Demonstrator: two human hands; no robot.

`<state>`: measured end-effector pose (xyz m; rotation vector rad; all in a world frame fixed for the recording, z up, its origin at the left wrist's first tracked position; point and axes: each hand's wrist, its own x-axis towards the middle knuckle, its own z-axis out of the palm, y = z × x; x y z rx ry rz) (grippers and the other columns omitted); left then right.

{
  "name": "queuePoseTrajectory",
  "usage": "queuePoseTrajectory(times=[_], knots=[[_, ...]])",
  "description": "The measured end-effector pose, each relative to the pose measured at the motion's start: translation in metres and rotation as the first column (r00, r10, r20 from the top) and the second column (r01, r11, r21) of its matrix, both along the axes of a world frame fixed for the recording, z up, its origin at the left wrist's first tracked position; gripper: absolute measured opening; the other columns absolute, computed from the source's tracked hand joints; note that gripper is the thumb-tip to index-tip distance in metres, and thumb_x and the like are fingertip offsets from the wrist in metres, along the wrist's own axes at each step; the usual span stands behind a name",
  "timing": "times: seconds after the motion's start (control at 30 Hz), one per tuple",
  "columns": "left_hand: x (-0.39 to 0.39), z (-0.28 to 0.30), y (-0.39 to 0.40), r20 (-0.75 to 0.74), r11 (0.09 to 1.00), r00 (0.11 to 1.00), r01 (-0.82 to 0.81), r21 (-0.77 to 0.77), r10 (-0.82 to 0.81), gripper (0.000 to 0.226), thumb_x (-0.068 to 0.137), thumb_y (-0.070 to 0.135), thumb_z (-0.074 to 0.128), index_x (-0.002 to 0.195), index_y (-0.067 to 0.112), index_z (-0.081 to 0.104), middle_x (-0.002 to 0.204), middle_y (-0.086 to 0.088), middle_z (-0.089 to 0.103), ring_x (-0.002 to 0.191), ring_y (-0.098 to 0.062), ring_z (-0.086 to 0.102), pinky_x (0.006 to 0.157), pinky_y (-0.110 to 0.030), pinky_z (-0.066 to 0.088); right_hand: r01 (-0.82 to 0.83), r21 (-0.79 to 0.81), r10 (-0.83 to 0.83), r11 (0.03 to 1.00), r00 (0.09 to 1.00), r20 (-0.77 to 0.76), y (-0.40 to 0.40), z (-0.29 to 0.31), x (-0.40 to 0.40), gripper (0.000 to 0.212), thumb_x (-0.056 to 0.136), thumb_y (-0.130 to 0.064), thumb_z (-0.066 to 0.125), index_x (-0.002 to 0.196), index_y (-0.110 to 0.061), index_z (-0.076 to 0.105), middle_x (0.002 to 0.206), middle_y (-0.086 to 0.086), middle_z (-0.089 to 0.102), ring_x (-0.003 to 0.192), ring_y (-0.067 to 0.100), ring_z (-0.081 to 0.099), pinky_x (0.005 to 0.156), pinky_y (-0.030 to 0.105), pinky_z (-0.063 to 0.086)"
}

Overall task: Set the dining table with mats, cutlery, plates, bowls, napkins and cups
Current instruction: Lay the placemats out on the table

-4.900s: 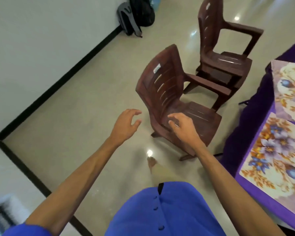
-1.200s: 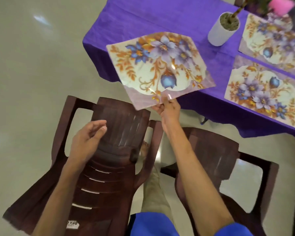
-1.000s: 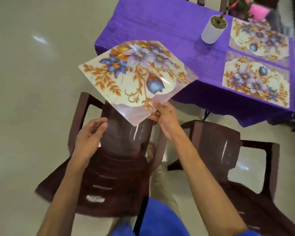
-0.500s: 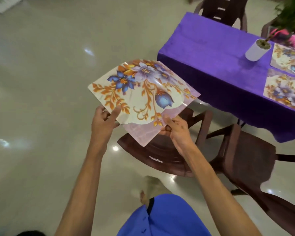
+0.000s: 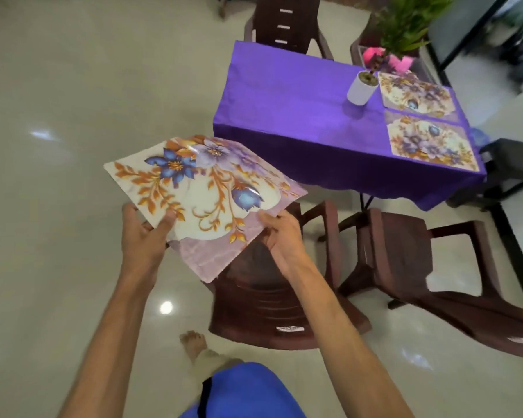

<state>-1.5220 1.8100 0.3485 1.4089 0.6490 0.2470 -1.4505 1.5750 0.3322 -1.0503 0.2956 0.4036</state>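
Note:
I hold a floral place mat in the air over the floor, left of the table. My left hand grips its near left edge with the thumb on top. My right hand pinches its near right edge. The mat is cream with blue, purple and orange flowers. The table with a purple cloth stands ahead to the right. Two matching mats lie side by side on its right part, a far mat and a near mat.
A white pot with a plant stands on the table beside the far mat. A brown plastic chair sits under my hands, another chair to its right, a third chair beyond the table. A dark stool stands at the right.
My left hand has taken hold of the mat's left edge; earlier only the right hand held it. I have stepped back and left, so the table lies farther to the right.

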Motion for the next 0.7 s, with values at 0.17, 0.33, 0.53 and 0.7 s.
queuePoseTrajectory(times=[0.17, 0.33, 0.53, 0.7], knots=[[0.038, -0.001, 0.06, -0.06, 0.99, 0.988, 0.14, 0.005, -0.14, 0.04, 0.099, 0.016, 0.072, 0.128, 0.025, 0.047, 0.123, 0.004, 0.074, 0.113, -0.017, 0.073, 0.088, -0.055, 0.061, 0.328, 0.051, -0.318, 0.943, 0.938, -0.137, 0.031, -0.005, 0.035, 0.035, 0.102, -0.015, 0.055, 0.135, -0.007, 0.065, 0.129, 0.01, 0.072, 0.116, 0.027, 0.068, 0.083, 0.035, 0.057], [0.09, -0.017, 0.091, -0.11, 0.977, 0.973, 0.21, 0.042, -0.204, 0.03, 0.096, 0.023, 0.076, 0.117, 0.034, 0.059, 0.115, 0.009, 0.076, 0.107, -0.016, 0.075, 0.086, -0.054, 0.063, 0.433, -0.013, -0.432, 0.901, 0.895, -0.108, 0.043, -0.014, 0.063, 0.036, 0.103, -0.002, 0.05, 0.136, -0.002, 0.062, 0.129, 0.014, 0.071, 0.114, 0.026, 0.07, 0.085, 0.036, 0.06], [0.157, -0.032, 0.135, -0.165, 0.968, 0.979, 0.152, 0.197, -0.12, 0.039, 0.08, 0.034, 0.091, 0.109, 0.03, 0.065, 0.099, 0.011, 0.074, 0.088, -0.003, 0.072, 0.084, -0.049, 0.064, 0.539, -0.085, -0.544, 0.838, 0.838, -0.046, 0.088, -0.013, 0.087, 0.032, 0.104, -0.004, 0.055, 0.135, -0.003, 0.064, 0.126, 0.012, 0.073, 0.115, 0.026, 0.071, 0.091, 0.037, 0.061], [0.227, -0.042, 0.206, -0.204, 0.935, 0.938, 0.315, 0.162, -0.28, 0.021, 0.084, 0.03, 0.087, 0.096, 0.028, 0.071, 0.093, 0.0, 0.078, 0.09, -0.021, 0.077, 0.084, -0.053, 0.064, 0.655, -0.114, -0.662, 0.747, 0.748, -0.042, 0.155, -0.009, 0.12, 0.025, 0.101, -0.007, 0.063, 0.125, -0.005, 0.071, 0.117, 0.01, 0.077, 0.111, 0.026, 0.073, 0.091, 0.04, 0.061]])
